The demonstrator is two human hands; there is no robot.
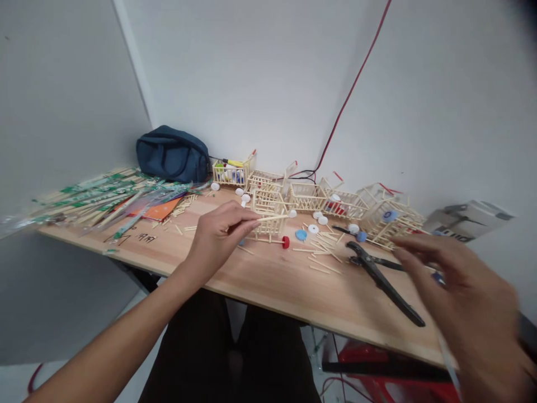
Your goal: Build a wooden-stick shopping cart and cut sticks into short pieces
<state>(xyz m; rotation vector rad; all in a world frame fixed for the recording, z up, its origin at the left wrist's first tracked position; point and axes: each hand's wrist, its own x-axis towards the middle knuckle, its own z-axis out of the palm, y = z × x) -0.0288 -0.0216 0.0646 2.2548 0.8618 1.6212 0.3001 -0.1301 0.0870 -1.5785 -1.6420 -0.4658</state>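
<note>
My left hand [224,229] pinches a thin wooden stick [274,218] between thumb and fingers. The stick is held level, in front of a small cart built of sticks [268,202]. At the cart's base a stick axle runs to a red bottle cap [286,242]. My right hand [457,291], smeared by motion, hovers over the right end of the table with thumb and forefinger apart, and no held thing can be made out. A dark blue item [438,277] shows partly behind its fingers. Black-handled pliers [384,282] lie to its left.
Several more stick carts [306,196] line the wall. Cut sticks [325,249], white caps [313,229] and a blue cap [301,235] are scattered on the table [268,285]. Wrapped chopsticks [96,196] and a blue pouch [173,154] occupy the left. A box [470,219] stands right.
</note>
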